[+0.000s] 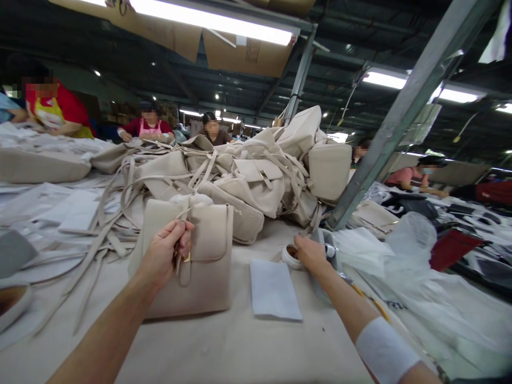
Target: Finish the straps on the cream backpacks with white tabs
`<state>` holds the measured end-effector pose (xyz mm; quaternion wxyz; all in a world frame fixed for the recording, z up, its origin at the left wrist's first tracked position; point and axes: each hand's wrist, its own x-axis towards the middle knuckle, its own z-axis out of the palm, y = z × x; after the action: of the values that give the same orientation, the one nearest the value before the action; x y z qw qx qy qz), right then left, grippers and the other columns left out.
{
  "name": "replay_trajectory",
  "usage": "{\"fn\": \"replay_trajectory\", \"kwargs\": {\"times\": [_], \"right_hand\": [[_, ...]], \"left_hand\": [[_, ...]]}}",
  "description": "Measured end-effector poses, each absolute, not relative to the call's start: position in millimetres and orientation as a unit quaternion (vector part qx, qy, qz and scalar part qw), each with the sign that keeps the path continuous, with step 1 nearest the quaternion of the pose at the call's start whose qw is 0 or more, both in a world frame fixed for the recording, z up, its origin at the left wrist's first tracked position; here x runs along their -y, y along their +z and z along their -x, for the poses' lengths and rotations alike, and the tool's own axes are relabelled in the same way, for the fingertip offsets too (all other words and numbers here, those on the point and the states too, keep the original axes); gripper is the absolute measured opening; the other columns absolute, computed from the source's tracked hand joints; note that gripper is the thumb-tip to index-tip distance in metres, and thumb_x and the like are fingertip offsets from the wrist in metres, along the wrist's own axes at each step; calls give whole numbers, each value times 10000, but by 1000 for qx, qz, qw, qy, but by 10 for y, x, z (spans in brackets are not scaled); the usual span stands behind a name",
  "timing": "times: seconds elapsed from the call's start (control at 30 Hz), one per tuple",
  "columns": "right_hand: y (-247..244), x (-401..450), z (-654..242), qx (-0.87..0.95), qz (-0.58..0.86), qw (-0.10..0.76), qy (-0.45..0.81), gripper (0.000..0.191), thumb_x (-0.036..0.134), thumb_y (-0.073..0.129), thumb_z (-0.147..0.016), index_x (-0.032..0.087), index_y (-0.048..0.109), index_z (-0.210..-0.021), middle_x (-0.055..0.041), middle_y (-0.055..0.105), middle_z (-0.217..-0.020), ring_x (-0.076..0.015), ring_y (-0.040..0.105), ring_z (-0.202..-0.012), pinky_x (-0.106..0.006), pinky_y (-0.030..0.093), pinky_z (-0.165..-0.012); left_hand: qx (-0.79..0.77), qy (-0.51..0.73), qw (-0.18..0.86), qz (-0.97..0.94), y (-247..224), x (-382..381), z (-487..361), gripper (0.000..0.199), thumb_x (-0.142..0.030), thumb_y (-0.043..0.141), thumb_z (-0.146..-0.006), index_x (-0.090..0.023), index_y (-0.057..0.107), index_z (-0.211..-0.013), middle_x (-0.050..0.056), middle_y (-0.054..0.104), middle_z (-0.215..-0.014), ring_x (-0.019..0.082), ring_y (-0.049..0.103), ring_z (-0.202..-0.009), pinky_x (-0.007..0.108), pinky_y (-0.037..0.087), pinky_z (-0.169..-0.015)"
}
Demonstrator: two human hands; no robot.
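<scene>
A beige flap bag [212, 272] stands upright on the table in front of me. My left hand [170, 245] is closed around a narrow strap [184, 210] at the bag's front, beside a small gold-coloured clasp [187, 256]. To the right, my right hand [310, 252] is at the rim of a small round white pot [288, 257] with brown contents. Its fingers are drawn together, and anything between them is hidden. Between the bag and the pot lies a folded white sheet [275, 289].
Behind the bag rises a heap of similar beige bags [256, 178] with trailing straps. A clear plastic bin [320, 288] stands by my right forearm, near a slanted metal post [384, 144]. Plastic sheeting [432, 298] lies at right. Several people work farther back.
</scene>
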<state>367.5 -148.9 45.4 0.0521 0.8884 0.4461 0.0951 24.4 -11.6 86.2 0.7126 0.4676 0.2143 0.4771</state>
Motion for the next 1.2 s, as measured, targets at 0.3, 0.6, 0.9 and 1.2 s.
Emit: {"fn": "replay_trajectory", "kwargs": {"times": [0.3,0.6,0.9,1.2], "right_hand": [[299,1823,-2972,-507,-857,-7,94,290,379,424,-979,265,664,-861,4,723,-854,-176,670,-826,-261,379,-625],[-208,1825,-2731,-488,-860,-69,134,213,264,516,-936,271,729,-927,-52,689,-1026,-226,615,-943,-324,420,-792],[-310,1852,-2794,-456,-877,-51,142,266,345,504,-928,294,696,-1104,-103,612,-1286,-301,559,-1130,-402,445,-873],[-227,1821,-2860,-482,-862,-140,68,188,273,541,-880,245,701,-976,-85,647,-1171,-267,593,-1071,-372,448,-881]], "left_hand": [[-205,475,721,-460,838,119,-228,312,-412,775,-682,-150,637,-778,-74,451,-502,39,367,-417,143,286,-391],[-211,467,728,-455,860,162,-191,341,-439,782,-673,-156,633,-790,-79,451,-503,39,366,-416,146,298,-394],[-211,476,725,-452,858,165,-203,316,-423,762,-684,-155,624,-779,-81,443,-492,40,355,-415,147,275,-398],[-207,474,724,-456,859,172,-188,325,-438,753,-694,-155,625,-786,-79,442,-498,38,355,-422,146,273,-406]]}}
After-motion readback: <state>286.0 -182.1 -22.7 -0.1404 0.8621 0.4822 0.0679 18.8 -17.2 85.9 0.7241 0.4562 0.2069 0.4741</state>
